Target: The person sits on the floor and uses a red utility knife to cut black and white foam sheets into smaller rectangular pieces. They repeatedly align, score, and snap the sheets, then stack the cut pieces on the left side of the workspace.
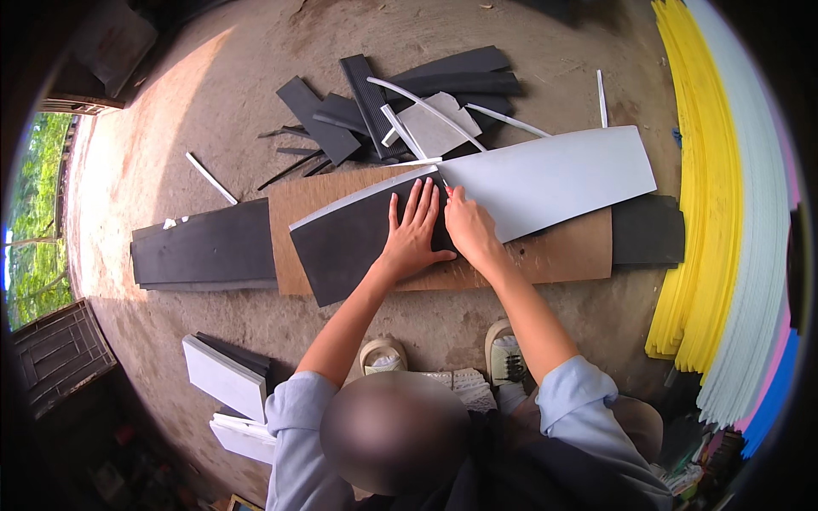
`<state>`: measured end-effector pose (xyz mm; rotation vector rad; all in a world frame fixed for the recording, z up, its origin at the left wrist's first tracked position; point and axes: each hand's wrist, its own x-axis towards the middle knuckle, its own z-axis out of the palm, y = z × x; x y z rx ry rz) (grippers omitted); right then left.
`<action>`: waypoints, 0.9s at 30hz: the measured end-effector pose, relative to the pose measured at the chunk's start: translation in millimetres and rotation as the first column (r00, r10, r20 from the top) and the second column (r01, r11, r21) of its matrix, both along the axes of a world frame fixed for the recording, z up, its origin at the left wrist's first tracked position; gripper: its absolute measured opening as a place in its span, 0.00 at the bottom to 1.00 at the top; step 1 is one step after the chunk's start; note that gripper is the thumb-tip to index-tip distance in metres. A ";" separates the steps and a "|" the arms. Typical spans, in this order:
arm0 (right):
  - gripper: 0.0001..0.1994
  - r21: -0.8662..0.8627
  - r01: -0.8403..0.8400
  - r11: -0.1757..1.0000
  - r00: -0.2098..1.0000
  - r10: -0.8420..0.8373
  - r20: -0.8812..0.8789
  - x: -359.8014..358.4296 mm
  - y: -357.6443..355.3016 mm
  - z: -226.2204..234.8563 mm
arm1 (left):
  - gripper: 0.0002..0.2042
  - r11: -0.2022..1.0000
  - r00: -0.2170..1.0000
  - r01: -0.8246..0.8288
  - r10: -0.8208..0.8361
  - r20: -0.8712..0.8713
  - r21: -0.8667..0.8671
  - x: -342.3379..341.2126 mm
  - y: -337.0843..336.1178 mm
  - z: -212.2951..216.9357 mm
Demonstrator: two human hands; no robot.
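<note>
One brown board lies flat on the concrete floor, and everything here sits around it. On it rest two foam sheets: one black sheet toward its left end and one pale grey sheet toward its right end, their edges meeting near the board's middle. The left hand lies flat on the black sheet, fingers spread and pressed down. The right hand is curled at the seam; whether it pinches a tool cannot be made out. Behind the board lies one heap of black offcuts with about five white strips; the exact count is unclear. To the board's right, one stack of yellow, white, pink and blue sheets is cut off by the rim.
</note>
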<state>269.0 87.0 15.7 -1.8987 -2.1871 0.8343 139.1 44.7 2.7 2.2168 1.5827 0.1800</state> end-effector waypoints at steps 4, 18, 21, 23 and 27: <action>0.13 -0.100 0.000 0.995 1.000 0.000 0.000 12.0 -15.4 12.5 | 0.56 0.999 1.000 -0.007 0.007 0.000 0.034 -3.9 4.2 -4.2; 0.12 -0.242 0.060 0.968 0.988 -0.024 0.150 72.7 -138.1 25.1 | 0.61 0.999 0.997 -0.024 0.022 -0.076 -0.022 5.7 10.4 -11.5; 0.12 -0.203 0.028 0.979 0.991 0.000 0.135 73.3 -124.0 40.3 | 0.62 0.999 0.996 -0.044 0.042 -0.079 -0.023 -1.4 6.4 -15.5; 0.12 -0.169 0.054 0.984 0.991 -0.033 0.129 65.8 -112.0 58.3 | 0.63 0.999 0.997 -0.045 0.043 -0.072 -0.026 -6.6 7.1 -14.7; 0.10 0.160 -0.058 0.985 0.993 0.040 0.115 44.6 -48.5 34.7 | 0.63 0.997 0.998 -0.057 0.055 -0.028 -0.046 0.7 7.2 -11.2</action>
